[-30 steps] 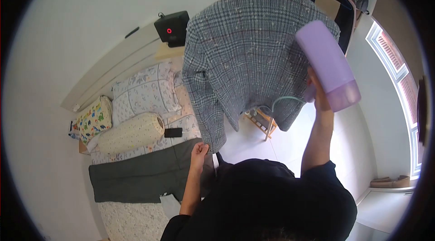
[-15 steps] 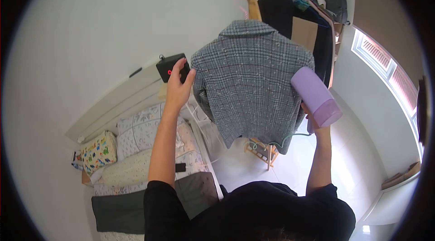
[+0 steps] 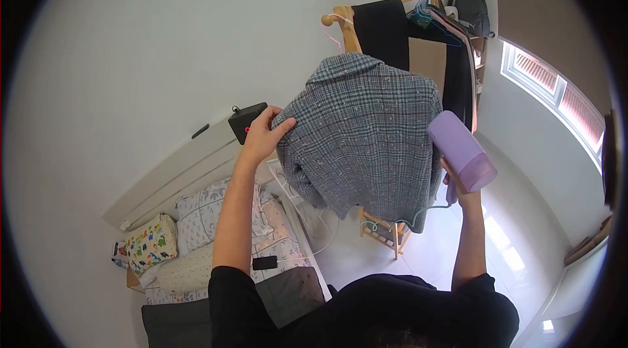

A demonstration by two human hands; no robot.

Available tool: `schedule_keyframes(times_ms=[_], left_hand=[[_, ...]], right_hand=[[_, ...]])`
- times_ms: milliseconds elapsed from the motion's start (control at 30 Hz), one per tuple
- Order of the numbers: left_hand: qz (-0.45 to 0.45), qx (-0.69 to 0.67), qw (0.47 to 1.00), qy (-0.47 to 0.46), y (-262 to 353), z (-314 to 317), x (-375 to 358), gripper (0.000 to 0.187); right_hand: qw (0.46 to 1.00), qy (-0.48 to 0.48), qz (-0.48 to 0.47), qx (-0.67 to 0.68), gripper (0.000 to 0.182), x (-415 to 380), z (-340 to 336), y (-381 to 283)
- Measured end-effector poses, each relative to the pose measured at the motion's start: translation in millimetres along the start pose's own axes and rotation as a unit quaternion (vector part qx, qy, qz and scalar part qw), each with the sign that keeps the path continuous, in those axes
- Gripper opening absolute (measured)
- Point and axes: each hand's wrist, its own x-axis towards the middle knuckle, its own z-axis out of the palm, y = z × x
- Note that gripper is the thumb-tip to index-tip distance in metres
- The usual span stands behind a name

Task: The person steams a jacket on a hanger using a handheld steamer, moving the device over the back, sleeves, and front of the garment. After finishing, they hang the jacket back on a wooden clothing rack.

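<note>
The fingers (image 3: 280, 127) of the left hand (image 3: 261, 139) are curled around the edge of the grey checked jacket (image 3: 369, 145), at its shoulder and sleeve, and they pinch the cloth there. The right hand (image 3: 461, 188) is closed around the handle of a purple steamer (image 3: 461, 150), which it holds up just beside the right side of the jacket; the fingers of this hand are mostly hidden behind the device, so I cannot tell exactly how they grip.

I judge that the step in hand is steaming the jacket: one hand keeps the cloth flat and tight, the other brings the steamer head to it. The next move probably calls for a slow pass along the fabric while the left hand keeps the tension and stays away from the steam.

The jacket hangs on a wooden clothes rack (image 3: 347, 27), with its back to the person, in front of some dark garments (image 3: 392, 27). It is woven in a small grey check with light flecks, looks thick, and its collar lies folded down. A thin green cord (image 3: 405, 222) runs below its hem. To the left below is a bed (image 3: 275, 243) with pillows.
</note>
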Motion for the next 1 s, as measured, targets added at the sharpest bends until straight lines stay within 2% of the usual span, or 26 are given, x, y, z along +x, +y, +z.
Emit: schedule_keyframes(times_ms=[167,200,233,267,300,367,400,433,467,500,533,600,700,733,800,833,900,933,967,1000], left_hand=[[0.015,0.084,0.995,0.048,11.2,5.2,-6.9,0.032],[0.014,0.085,0.995,0.049,13.2,6.5,-9.4,0.032],[0.023,0.058,0.996,0.065,15.1,8.5,-12.9,0.032],[0.033,0.032,0.996,0.082,16.9,10.2,-17.0,0.031],[0.032,0.033,0.995,0.083,17.6,13.2,-20.8,0.031],[0.003,-0.138,0.983,0.121,14.6,19.1,-28.2,0.03],[0.003,-0.138,0.983,0.121,12.4,19.2,-32.3,0.03],[-0.011,-0.191,0.975,0.117,10.6,18.9,-36.0,0.031],[-0.024,-0.243,0.963,0.114,10.1,18.3,-39.2,0.032],[-0.023,-0.241,0.963,0.115,10.7,17.9,-41.9,0.032],[-0.018,-0.22,0.968,0.117,13.0,17.8,-46.3,0.033],[-0.015,-0.198,0.973,0.118,15.9,19.0,-50.4,0.034],[-0.021,-0.211,0.97,0.117,18.5,19.4,-54.6,0.033],[-0.027,-0.252,0.961,0.108,17.1,18.9,-56.1,0.033],[-0.032,-0.292,0.95,0.102,16.6,15.6,-63.3,0.033],[-0.045,-0.293,0.951,0.083,17.8,13.4,-67.6,0.033],[-0.055,-0.293,0.952,0.066,18.2,10.0,-71.3,0.034],[-0.057,-0.297,0.951,0.063,17.7,9.6,-73.1,0.035],[-0.057,-0.301,0.95,0.06,17.7,9.7,-74.7,0.035],[-0.056,-0.301,0.95,0.059,17.0,10.5,-75.6,0.035]], right_hand=[[0.995,-0.024,-0.013,-0.098,0.027,12.0,26.2,-13.0],[0.99,-0.046,-0.043,-0.128,0.028,18.7,32.2,-10.1],[0.983,-0.067,-0.073,-0.157,0.028,24.6,38.2,-6.9],[0.977,-0.09,-0.157,-0.116,0.029,27.1,44.4,-4.8],[0.977,-0.092,-0.157,-0.115,0.029,26.0,52.7,-11.6],[0.965,-0.109,-0.219,-0.098,0.03,24.6,73.3,-26.1],[0.947,-0.15,-0.227,-0.173,0.032,30.5,81.4,-20.5],[0.947,-0.151,-0.227,-0.172,0.032,30.4,91.4,-15.4],[0.898,-0.128,-0.371,-0.199,0.029,28.0,104.5,-12.8],[0.828,-0.101,-0.506,-0.22,0.026,25.0,116.2,-10.1],[0.827,-0.1,-0.508,-0.218,0.026,18.5,123.5,-6.0],[0.788,-0.199,-0.526,-0.248,0.04,6.7,134.5,-1.0],[0.819,-0.251,-0.478,-0.194,0.04,-0.8,144.8,-10.4],[0.818,-0.251,-0.48,-0.194,0.04,2.5,146.4,-10.8],[0.77,-0.17,-0.528,-0.314,0.036,17.1,144.7,-10.3],[0.769,-0.17,-0.531,-0.313,0.036,27.8,142.7,-11.7],[0.762,-0.091,-0.514,-0.383,0.043,47.0,139.3,-25.8],[0.762,-0.091,-0.514,-0.383,0.043,48.6,137.0,-37.6],[0.883,-0.165,-0.318,-0.303,0.041,41.4,129.9,-66.0],[0.947,-0.227,-0.099,-0.203,0.038,37.0,125.3,-80.8]])
